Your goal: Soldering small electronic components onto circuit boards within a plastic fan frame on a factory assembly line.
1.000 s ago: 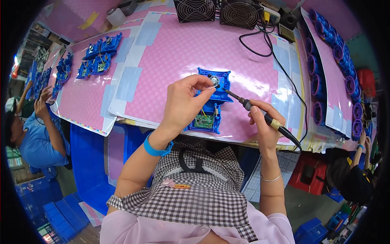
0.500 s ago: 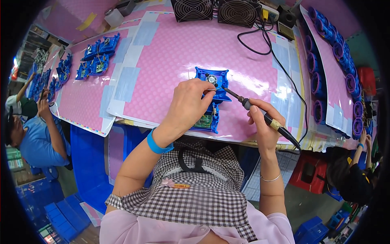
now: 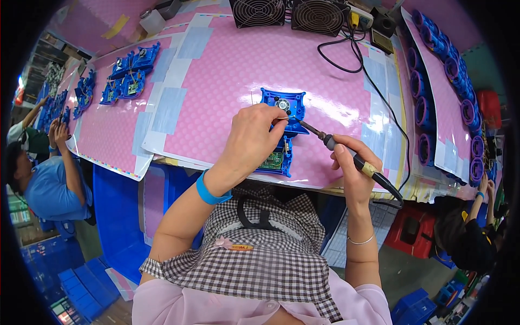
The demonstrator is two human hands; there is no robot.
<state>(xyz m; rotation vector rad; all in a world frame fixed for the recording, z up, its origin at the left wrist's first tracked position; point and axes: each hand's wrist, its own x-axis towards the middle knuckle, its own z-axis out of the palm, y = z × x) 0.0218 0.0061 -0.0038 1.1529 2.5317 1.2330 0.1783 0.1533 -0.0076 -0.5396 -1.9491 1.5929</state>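
My left hand (image 3: 254, 132) reaches over a blue plastic housing half (image 3: 298, 103) and pinches a thin strand of solder wire (image 3: 285, 117). A round speaker (image 3: 283, 105) is set in that half. Held like a pen, a soldering iron (image 3: 346, 151) is in my right hand (image 3: 353, 170). Its tip meets the housing close to the end of the solder wire; whether the two touch is too small to tell. Nearer to me lies a second blue half with a green circuit board (image 3: 273, 161), partly hidden under my left hand and wrist.
Two black fans (image 3: 319, 16) stand at the back, near the iron's stand (image 3: 382, 40). The iron's black cable (image 3: 398, 124) loops along the right. More blue housings (image 3: 130, 73) lie at the left; purple-rimmed blue parts (image 3: 422, 111) line the right. Co-workers (image 3: 54, 184) sit on both sides.
The soldering iron has shifted very slightly, with its tip still at the housing. My left hand stays in place. The co-worker at the left has moved their head and hands.
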